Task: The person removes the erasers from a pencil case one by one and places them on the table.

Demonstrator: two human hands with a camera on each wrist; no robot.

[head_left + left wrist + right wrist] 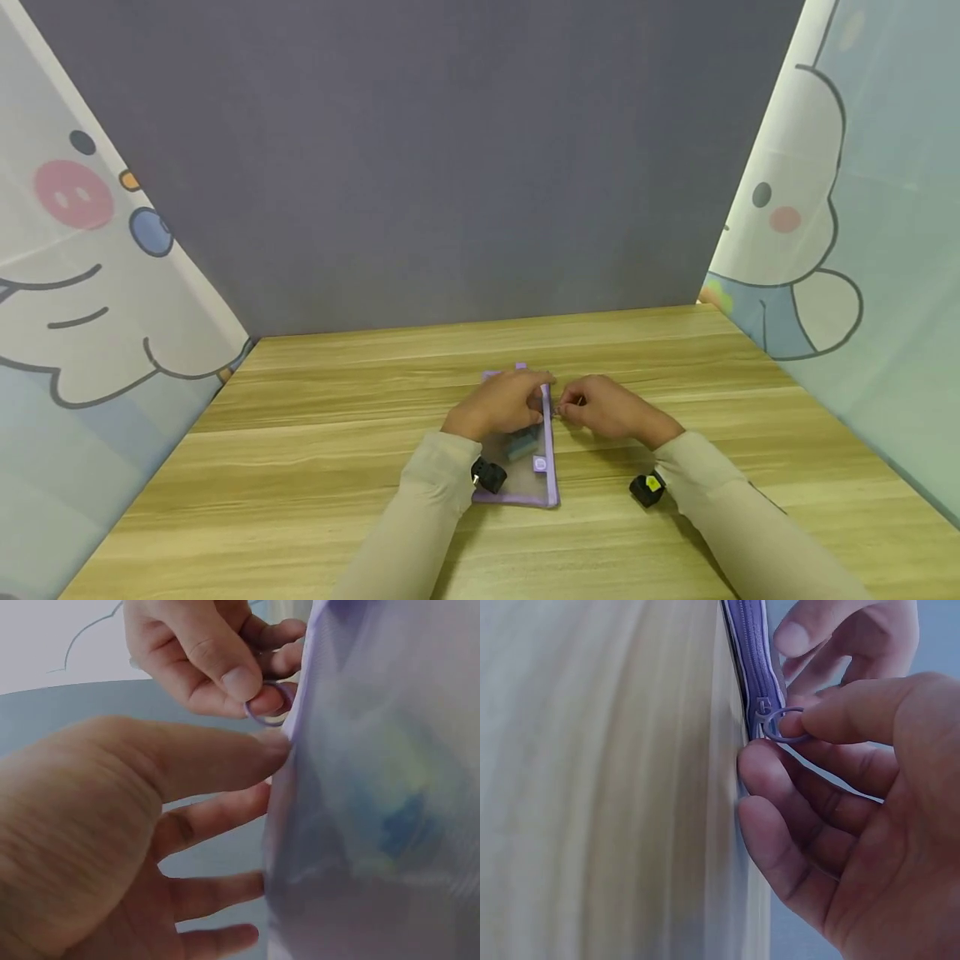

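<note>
A see-through pouch with purple edging lies flat on the table, its zipper running along the right side. Several blurred blue, green and yellowish things show through its sheer face. My left hand reaches over the pouch and pinches its zipper edge, thumb on the near side and fingers behind. Just right of that edge, my right hand pinches the round purple pull ring between thumb and forefinger. The ring hangs from the zipper slider, with the other right fingers curled below it.
The wood-grain table spreads to both sides of the pouch. A dark grey panel stands at its back edge, and cartoon-printed curtains flank it. A small black device is strapped at my right wrist.
</note>
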